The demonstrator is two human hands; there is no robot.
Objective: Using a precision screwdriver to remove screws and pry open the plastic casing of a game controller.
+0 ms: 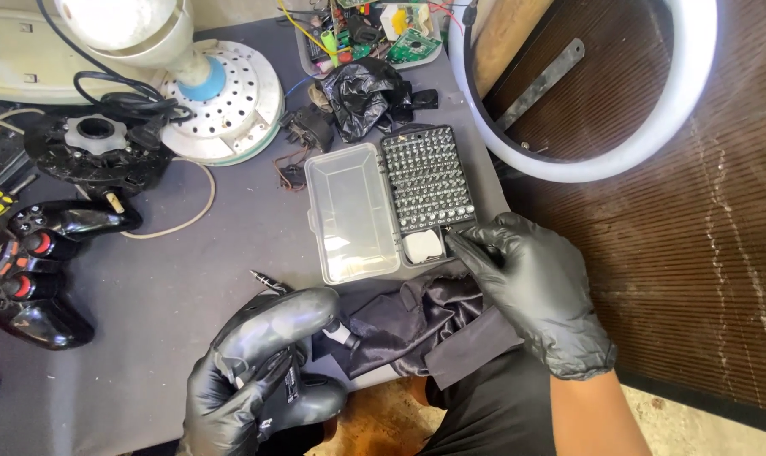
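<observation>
Both hands wear black gloves. Left hand (231, 388) sits at the near edge of the grey table (163, 287), fingers wrapped tight round a black game controller (286, 325), which it holds off the tabletop with one grip horn pointing up and right. A screwdriver tip (266, 280) pokes out just behind the controller, and what holds it is hidden. Right hand (531, 291) is at the near right corner of the table, fingertips pressed together at the near right corner of the open screwdriver bit case (425, 181), apparently pinching at a bit slot; the bit itself is too small to make out. The case lies flat, its clear lid (351, 211) folded open to the left and touching the bit tray, with a small white piece (423, 247) in the tray's near compartment. A black cloth (408, 321) is draped over the near edge between the two hands, under the right wrist. A second black gamepad with red buttons (28, 279) sits at the left edge, well apart from the hands. Further back: a black round motor part (96, 148), a white perforated disc base (231, 101) with a lamp stem, a crumpled black bag (362, 97), and a tray of circuit boards (374, 29) at the far edge. A white ring light (653, 135) hangs off the right side over the brown floor.
</observation>
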